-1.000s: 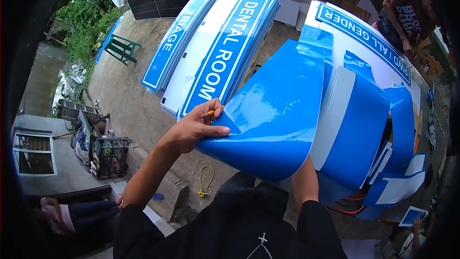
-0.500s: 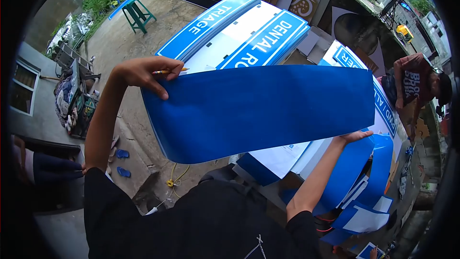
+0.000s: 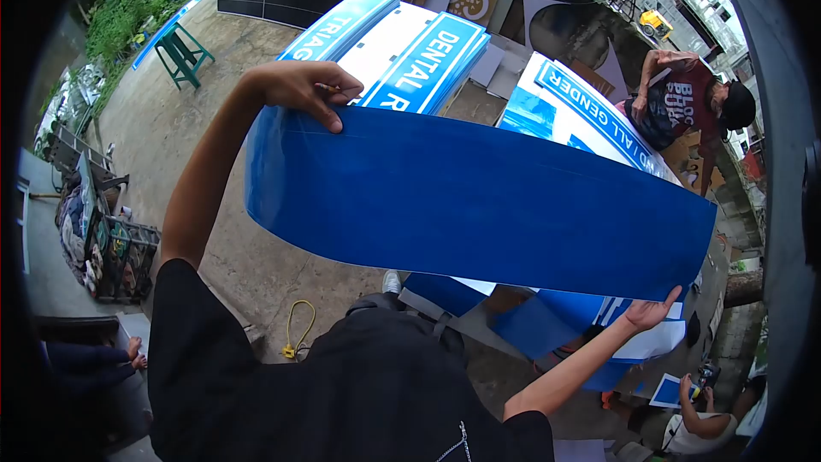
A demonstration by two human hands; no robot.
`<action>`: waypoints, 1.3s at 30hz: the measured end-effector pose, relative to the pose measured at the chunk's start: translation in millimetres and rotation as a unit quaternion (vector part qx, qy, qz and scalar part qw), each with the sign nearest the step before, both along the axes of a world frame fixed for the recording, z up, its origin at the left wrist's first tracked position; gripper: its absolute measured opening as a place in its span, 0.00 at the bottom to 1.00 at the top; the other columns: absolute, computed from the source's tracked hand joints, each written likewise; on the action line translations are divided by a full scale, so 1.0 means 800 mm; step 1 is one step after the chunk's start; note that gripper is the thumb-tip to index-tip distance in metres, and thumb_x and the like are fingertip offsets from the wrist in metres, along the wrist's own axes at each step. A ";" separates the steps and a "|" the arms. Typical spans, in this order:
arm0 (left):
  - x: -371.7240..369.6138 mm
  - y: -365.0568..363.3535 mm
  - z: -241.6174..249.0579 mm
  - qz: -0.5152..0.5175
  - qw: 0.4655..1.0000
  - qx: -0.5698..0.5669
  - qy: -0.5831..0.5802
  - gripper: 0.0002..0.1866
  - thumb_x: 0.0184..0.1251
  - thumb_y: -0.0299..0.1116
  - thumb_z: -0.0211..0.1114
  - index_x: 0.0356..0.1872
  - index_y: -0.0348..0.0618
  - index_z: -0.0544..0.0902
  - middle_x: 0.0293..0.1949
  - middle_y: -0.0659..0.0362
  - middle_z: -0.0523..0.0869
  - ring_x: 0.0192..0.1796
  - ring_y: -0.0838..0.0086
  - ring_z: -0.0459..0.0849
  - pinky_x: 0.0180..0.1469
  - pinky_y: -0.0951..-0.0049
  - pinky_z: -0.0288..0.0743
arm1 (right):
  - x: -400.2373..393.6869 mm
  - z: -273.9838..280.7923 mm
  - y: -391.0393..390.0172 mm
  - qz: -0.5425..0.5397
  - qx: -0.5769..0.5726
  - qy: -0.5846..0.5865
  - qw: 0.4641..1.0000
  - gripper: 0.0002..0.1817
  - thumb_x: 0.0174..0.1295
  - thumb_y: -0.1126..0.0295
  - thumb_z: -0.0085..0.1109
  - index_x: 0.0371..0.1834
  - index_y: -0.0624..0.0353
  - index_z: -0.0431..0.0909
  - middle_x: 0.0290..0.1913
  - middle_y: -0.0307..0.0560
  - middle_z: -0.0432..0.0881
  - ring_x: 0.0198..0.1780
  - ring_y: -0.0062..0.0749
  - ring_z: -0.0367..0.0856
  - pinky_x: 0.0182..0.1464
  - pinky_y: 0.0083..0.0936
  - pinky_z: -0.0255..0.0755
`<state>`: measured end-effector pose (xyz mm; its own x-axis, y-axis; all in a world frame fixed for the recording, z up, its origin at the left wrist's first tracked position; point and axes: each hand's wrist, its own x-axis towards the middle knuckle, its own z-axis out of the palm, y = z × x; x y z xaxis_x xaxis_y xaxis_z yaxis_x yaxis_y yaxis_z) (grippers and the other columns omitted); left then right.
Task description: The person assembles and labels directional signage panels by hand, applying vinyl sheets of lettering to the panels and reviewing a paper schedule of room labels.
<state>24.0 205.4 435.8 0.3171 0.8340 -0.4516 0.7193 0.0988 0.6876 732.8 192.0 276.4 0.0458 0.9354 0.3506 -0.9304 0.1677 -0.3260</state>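
Observation:
A long blue sheet (image 3: 479, 205) spans the view in front of my black shirt. My left hand (image 3: 312, 92) pinches its upper left edge, with a pencil (image 3: 328, 88) between the fingers. At the sheet's lower right corner, my right hand (image 3: 654, 310) supports the edge, its thumb and fingers closed around it. Behind the sheet lie a stack of blue "DENTAL" signs (image 3: 432, 56), a "TRIAGE" sign (image 3: 342, 26) partly hidden by my left hand, and an "ALL GENDER" sign (image 3: 590, 107).
A person in a dark red shirt (image 3: 691, 103) is at the right, another (image 3: 697, 432) at lower right. A green stool (image 3: 182, 56) stands upper left. Yellow cord (image 3: 295, 334) lies on the ground; blue pieces (image 3: 547, 321) are below the sheet.
The view has turned and shifted right. The sheet's right end has dropped and tilted down, and my right hand has moved lower right with its fingers now at the corner.

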 end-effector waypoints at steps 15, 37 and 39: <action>0.150 0.117 -0.023 -0.245 0.962 0.116 -0.038 0.20 0.49 0.44 0.79 0.20 0.50 0.72 0.25 0.61 0.80 0.32 0.68 0.83 0.52 0.63 0.76 | 0.071 0.075 -0.255 -0.133 0.088 -0.002 0.987 0.29 0.78 0.57 0.35 0.71 0.71 0.56 0.74 0.58 0.59 0.73 0.46 0.59 0.76 0.44 0.47; 0.379 0.159 -0.021 -0.373 0.923 0.093 -0.009 0.21 0.48 0.45 0.79 0.19 0.50 0.73 0.20 0.64 0.76 0.23 0.76 0.76 0.34 0.75 0.71 | 0.163 0.008 -0.375 -0.319 -0.004 0.091 0.943 0.30 0.77 0.57 0.37 0.73 0.67 0.53 0.75 0.57 0.55 0.74 0.49 0.56 0.76 0.47 0.46; 0.393 0.166 -0.021 -0.368 0.926 0.085 -0.013 0.21 0.48 0.45 0.79 0.18 0.50 0.73 0.20 0.64 0.75 0.23 0.76 0.75 0.33 0.75 0.70 | 0.169 0.003 -0.366 -0.326 -0.018 0.097 0.940 0.30 0.77 0.57 0.37 0.74 0.66 0.52 0.76 0.57 0.54 0.74 0.50 0.55 0.76 0.48 0.45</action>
